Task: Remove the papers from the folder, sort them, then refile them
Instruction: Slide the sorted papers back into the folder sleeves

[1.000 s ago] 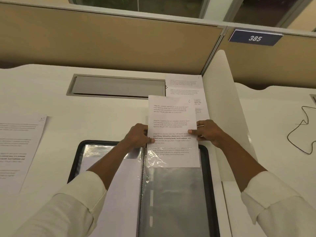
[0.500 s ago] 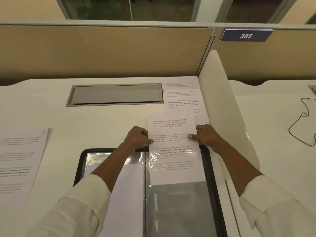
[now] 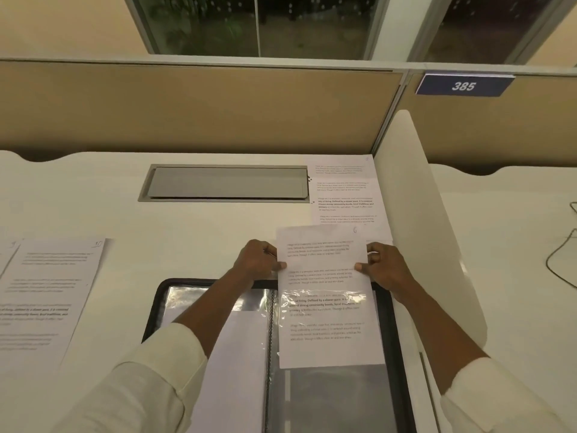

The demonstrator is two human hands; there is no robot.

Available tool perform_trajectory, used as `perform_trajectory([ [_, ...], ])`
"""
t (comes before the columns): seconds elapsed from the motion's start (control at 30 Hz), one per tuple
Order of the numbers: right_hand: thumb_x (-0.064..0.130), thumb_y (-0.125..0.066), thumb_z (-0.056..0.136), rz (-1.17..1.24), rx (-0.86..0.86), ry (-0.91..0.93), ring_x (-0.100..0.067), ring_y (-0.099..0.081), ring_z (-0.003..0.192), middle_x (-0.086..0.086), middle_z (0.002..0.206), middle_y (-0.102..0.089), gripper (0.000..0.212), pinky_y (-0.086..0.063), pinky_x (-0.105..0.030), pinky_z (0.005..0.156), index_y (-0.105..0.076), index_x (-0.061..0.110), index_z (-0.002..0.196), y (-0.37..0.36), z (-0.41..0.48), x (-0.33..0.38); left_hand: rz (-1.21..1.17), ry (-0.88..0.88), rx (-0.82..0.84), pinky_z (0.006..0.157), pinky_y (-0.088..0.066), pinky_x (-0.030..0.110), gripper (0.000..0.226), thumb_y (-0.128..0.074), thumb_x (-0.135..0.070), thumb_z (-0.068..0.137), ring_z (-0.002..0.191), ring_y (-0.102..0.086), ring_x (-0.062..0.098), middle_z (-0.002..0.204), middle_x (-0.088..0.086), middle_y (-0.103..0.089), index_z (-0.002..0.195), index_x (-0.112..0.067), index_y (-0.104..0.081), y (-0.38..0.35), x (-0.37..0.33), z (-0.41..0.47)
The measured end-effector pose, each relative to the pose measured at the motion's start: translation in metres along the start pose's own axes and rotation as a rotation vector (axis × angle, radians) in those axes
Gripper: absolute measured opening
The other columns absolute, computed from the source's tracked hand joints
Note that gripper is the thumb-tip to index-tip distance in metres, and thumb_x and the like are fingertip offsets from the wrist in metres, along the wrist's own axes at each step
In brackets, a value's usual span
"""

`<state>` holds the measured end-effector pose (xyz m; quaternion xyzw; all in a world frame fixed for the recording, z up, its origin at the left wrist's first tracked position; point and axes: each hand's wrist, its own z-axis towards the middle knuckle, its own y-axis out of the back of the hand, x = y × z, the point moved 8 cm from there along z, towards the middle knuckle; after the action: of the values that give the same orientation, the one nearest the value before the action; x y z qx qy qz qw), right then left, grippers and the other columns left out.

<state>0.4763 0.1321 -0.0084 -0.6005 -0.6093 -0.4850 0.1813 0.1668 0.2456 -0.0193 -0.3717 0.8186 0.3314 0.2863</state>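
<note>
So the printed sheet marked 6 [image 3: 324, 273] is pinched at both side edges, by the left hand [image 3: 256, 260] on one side and the right hand [image 3: 384, 267] on the other, with the thumbs pressed on top. Its lower half is tucked inside the clear sleeve [image 3: 337, 401] on the right-hand page of the open black-rimmed folder [image 3: 394, 339], while the top half is poking out past the folder's far edge over the white desk [image 3: 193, 232]. Another printed sheet [image 3: 343, 195] is laid flat just beyond it, and a sheet marked 10 [image 3: 53, 292] is parked well off to the left.
</note>
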Motion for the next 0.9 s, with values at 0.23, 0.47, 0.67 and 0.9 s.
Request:
perform_trajectory([
  [0.23, 0.011, -0.091, 0.080, 0.133, -0.024, 0.010, -0.026, -0.077, 0.098, -0.008, 0.106, -0.079, 0.054, -0.064, -0.052, 0.087, -0.063, 0.020, 0.125, 0.000, 0.003, 0.001, 0.226, -0.053, 0.009, 0.090, -0.061, 0.035, 0.029, -0.095, -0.012, 0.075, 0.096, -0.075, 0.020, 0.098, 0.000, -0.079, 0.097, -0.010, -0.076, -0.009, 0.005, -0.005],
  [0.47, 0.016, -0.090, 0.082, -0.130, -0.055, 0.150, -0.023, -0.068, 0.108, 0.001, 0.119, -0.071, 0.054, -0.058, -0.039, 0.094, -0.066, 0.034, 0.127, -0.002, 0.008, 0.025, 0.352, -0.051, 0.118, 0.090, -0.064, 0.047, 0.036, -0.099, -0.013, 0.064, 0.092, -0.077, 0.024, 0.095, 0.002, -0.080, 0.093, -0.010, -0.076, -0.013, 0.002, -0.008],
  [0.67, 0.034, -0.090, 0.081, -0.619, 0.046, 0.263, -0.015, -0.063, 0.103, 0.009, 0.111, -0.067, 0.035, -0.049, -0.035, 0.093, -0.071, 0.029, 0.110, -0.018, 0.017, 0.056, 0.404, -0.099, 0.003, 0.087, -0.063, 0.045, 0.051, -0.097, -0.020, 0.065, 0.091, -0.073, 0.021, 0.098, -0.001, -0.073, 0.103, -0.015, -0.064, -0.017, -0.003, -0.024],
  [0.9, 0.024, -0.082, 0.089, -0.803, 0.211, 0.347, -0.016, -0.067, 0.096, 0.009, 0.099, -0.068, 0.017, -0.055, -0.039, 0.089, -0.075, 0.024, 0.104, -0.044, 0.020, 0.078, 0.495, -0.281, -0.222, 0.089, -0.057, 0.042, 0.089, -0.092, -0.042, 0.075, 0.113, -0.064, 0.019, 0.134, -0.006, -0.054, 0.143, -0.023, -0.039, -0.032, 0.019, -0.079],
])
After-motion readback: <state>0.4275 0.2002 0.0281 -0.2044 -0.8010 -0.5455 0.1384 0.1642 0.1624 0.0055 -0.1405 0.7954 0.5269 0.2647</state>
